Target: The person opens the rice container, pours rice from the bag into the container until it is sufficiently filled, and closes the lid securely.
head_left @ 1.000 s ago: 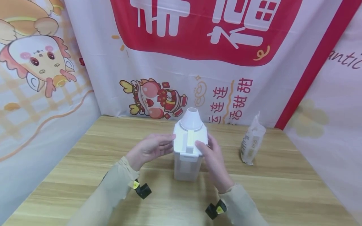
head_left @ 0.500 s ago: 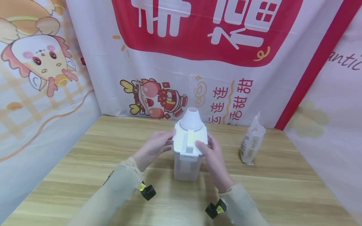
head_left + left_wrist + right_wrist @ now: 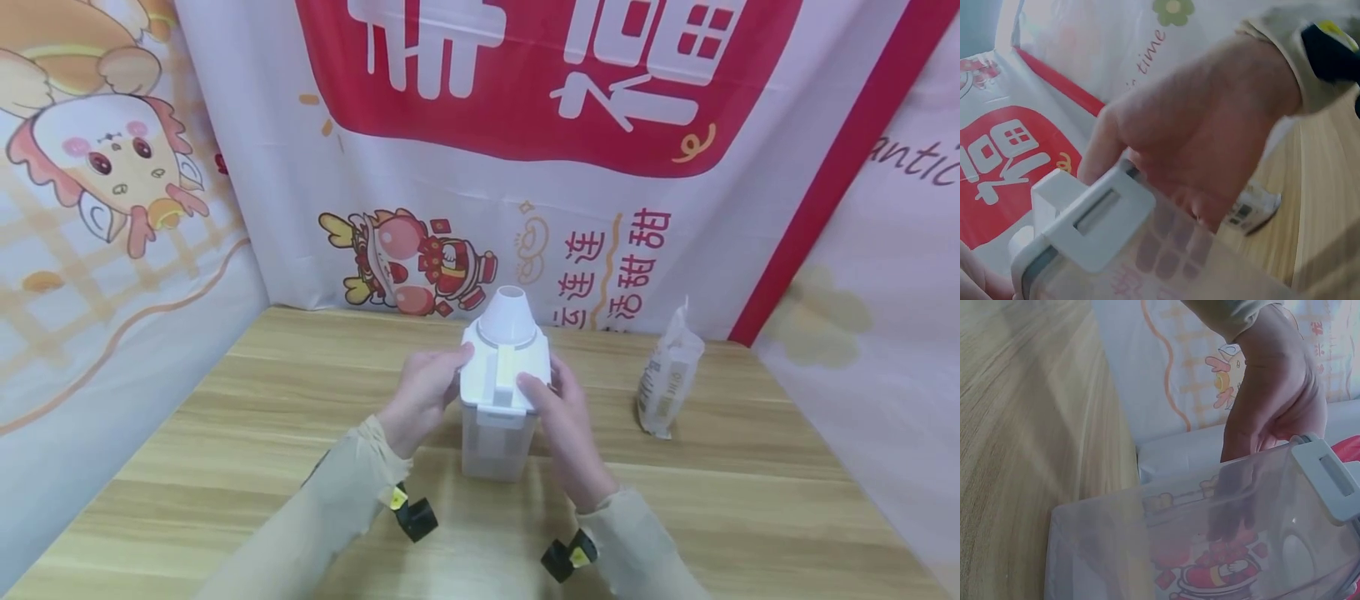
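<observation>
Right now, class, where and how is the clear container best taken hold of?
I'd take the container by both sides, just under the white lid, left grip coming from the left, right grip from the right. It is upright and boxy, so holding opposite sides should balance it. I'd avoid the tapered cone and the near-side clip, being smaller parts.

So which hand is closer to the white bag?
The right hand. It holds the container on the side facing the white bag; the left hand holds the opposite side, farther away.
</observation>
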`<action>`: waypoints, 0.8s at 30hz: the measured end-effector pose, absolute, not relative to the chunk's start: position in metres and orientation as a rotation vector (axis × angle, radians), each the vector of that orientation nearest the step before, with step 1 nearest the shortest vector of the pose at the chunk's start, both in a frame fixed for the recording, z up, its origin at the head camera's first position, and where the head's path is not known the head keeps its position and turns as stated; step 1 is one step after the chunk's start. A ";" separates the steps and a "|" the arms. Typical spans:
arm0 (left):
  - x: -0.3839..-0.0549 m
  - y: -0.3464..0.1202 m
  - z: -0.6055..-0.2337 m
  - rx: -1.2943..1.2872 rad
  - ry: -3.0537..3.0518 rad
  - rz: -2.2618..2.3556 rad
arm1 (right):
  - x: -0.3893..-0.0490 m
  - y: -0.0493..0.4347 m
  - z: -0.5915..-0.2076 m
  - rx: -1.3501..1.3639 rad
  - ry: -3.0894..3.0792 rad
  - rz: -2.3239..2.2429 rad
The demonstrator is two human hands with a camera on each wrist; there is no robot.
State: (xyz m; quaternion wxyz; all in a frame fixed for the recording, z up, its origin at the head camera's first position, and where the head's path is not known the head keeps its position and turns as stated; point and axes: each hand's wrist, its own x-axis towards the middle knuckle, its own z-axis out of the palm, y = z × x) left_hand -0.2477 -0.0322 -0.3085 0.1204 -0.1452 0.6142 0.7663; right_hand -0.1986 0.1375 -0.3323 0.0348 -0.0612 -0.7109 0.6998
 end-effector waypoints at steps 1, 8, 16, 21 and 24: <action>-0.248 -0.032 -0.307 -0.450 1.767 2.249 | -0.199 0.137 -0.333 -0.190 -2.186 2.151; -0.249 -0.032 -0.303 -0.533 1.667 2.285 | -0.201 0.137 -0.334 -0.198 -2.179 2.147; -0.251 -0.032 -0.304 -0.420 1.488 2.406 | -0.202 0.136 -0.336 -0.182 -2.164 2.146; -0.254 -0.033 -0.304 -0.413 1.460 2.395 | -0.202 0.136 -0.336 -0.178 -2.168 2.154; -0.257 -0.039 -0.305 -0.327 1.414 2.363 | -0.203 0.137 -0.335 -0.195 -2.175 2.163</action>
